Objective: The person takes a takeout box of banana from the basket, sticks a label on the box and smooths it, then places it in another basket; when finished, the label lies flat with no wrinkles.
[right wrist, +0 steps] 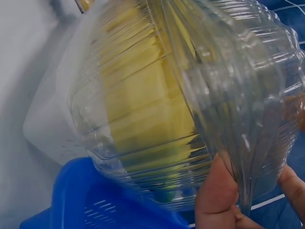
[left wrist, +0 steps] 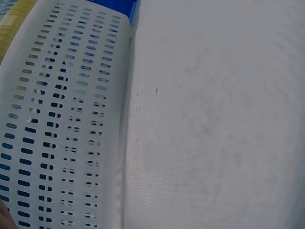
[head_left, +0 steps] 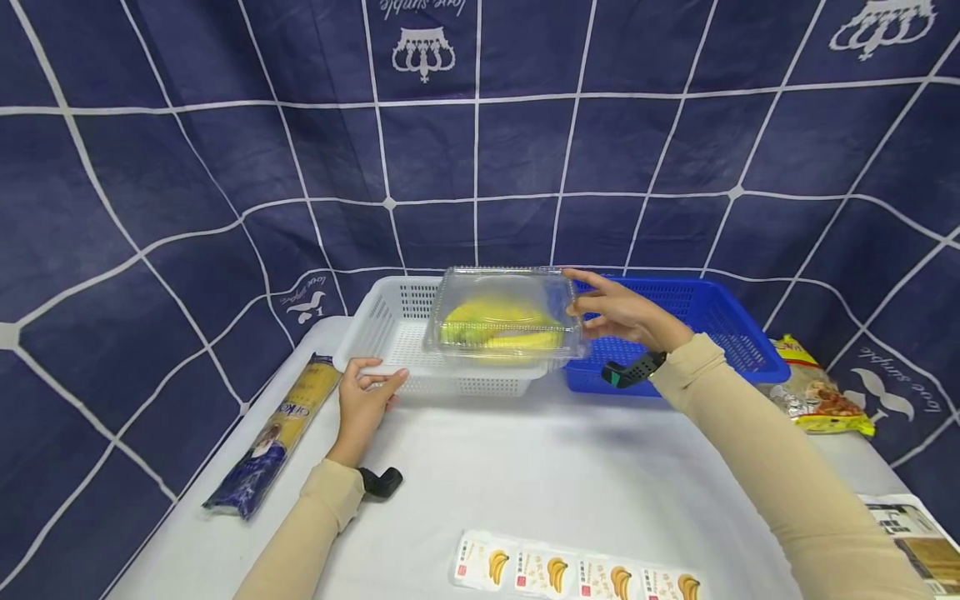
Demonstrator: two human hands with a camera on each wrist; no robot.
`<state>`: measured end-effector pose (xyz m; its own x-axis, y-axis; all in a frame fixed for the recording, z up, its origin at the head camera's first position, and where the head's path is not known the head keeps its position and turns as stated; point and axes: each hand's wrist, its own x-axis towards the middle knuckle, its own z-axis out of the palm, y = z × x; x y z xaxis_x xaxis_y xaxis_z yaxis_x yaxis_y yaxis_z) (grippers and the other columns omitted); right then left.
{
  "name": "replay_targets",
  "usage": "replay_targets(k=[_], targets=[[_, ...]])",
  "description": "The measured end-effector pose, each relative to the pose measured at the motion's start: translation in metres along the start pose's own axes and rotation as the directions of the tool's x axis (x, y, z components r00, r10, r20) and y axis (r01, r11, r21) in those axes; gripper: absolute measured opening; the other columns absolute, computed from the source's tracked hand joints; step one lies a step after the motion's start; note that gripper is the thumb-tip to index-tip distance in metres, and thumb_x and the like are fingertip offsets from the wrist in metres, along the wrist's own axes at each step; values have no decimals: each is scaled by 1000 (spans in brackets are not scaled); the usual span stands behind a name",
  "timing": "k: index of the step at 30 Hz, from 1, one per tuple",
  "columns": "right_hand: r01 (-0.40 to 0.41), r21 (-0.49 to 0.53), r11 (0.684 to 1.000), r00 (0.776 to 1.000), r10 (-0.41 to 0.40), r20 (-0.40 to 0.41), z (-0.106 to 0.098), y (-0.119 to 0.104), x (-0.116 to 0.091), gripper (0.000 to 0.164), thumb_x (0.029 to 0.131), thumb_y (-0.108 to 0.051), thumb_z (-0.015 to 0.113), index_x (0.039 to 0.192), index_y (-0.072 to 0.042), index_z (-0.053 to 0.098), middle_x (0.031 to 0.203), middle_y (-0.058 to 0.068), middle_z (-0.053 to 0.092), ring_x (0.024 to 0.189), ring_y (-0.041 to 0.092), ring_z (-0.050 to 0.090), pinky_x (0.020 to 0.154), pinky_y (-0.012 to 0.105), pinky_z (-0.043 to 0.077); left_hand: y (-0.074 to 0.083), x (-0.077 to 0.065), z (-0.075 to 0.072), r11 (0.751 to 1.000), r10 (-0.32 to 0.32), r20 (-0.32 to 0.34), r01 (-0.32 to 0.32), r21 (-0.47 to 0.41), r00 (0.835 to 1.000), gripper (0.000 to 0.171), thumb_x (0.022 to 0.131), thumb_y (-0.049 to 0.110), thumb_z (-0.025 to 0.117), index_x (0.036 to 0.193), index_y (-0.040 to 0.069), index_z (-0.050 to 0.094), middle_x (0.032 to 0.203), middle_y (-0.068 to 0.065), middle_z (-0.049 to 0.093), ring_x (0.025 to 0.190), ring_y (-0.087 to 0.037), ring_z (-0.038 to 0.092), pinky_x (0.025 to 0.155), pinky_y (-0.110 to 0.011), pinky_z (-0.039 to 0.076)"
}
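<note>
My right hand grips the right edge of a clear plastic clamshell box, thumb and fingers on its rim in the right wrist view. Inside the box lies yellow-green fruit that looks like bananas. It is held above the right part of a white perforated basket. With thumb and fingers, my left hand holds the front-left rim of this basket. In the left wrist view, the basket's slotted wall fills the left side, with only a bit of finger showing.
Right beside the white basket stands a blue basket. A pack of spaghetti lies at the left table edge, a yellow-and-red food bag at the right. Banana-print labels lie in front. Another package sits front right; a blue checked cloth hangs behind.
</note>
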<state>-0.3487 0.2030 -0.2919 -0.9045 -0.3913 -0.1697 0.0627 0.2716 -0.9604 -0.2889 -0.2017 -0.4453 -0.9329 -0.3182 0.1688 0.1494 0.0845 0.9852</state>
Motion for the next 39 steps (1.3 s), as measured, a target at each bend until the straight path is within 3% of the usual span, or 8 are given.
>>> replay_targets(k=[6,14,22,28,35,39], targets=[[-1,-8,1000,1000,1,7,-6,5,-18,86,106,-4,59,176,-24,12,159,31,32,92,18,59,85,32,59,0,-1,-1,1000,-1,0,1,0,1000,52,94,11,87,131,2,52,81,8,72,59,-13,68,53,-20,54],[23,-14,1000,999,-22,42,-11,14,-42,89,105,-4,61,176,-21,10,174,35,5,94,17,61,82,34,60,1,-3,-3,1000,-12,2,12,-4,1000,53,93,11,88,131,3,52,81,8,71,59,-13,69,53,-19,53],[38,7,999,997,-38,60,-13,23,-67,92,104,-3,63,175,-20,8,172,36,7,86,14,61,80,34,61,-1,-5,0,1000,-2,7,1,27,1000,51,95,13,87,130,3,51,81,9,72,61,-13,70,53,-19,52],[46,34,998,997,-48,61,-14,30,-84,91,103,-2,64,175,-18,11,170,35,13,75,10,53,74,30,58,-2,-4,0,999,13,-6,-12,42,1000,50,94,11,87,129,4,52,82,9,72,61,-15,70,53,-20,53],[59,12,998,997,-60,47,-19,42,-105,90,104,-8,66,175,-19,12,171,33,14,91,18,53,71,31,53,0,-5,-1,1000,9,4,-9,29,1000,51,94,10,87,130,3,52,81,10,73,58,-9,67,52,-20,52],[52,5,999,998,-53,28,-26,48,-121,88,104,-9,66,175,-23,16,171,31,15,91,18,51,68,28,48,-1,-4,1,1000,19,-3,-19,11,1000,48,94,8,86,127,4,52,79,11,72,57,-9,66,52,-20,52]])
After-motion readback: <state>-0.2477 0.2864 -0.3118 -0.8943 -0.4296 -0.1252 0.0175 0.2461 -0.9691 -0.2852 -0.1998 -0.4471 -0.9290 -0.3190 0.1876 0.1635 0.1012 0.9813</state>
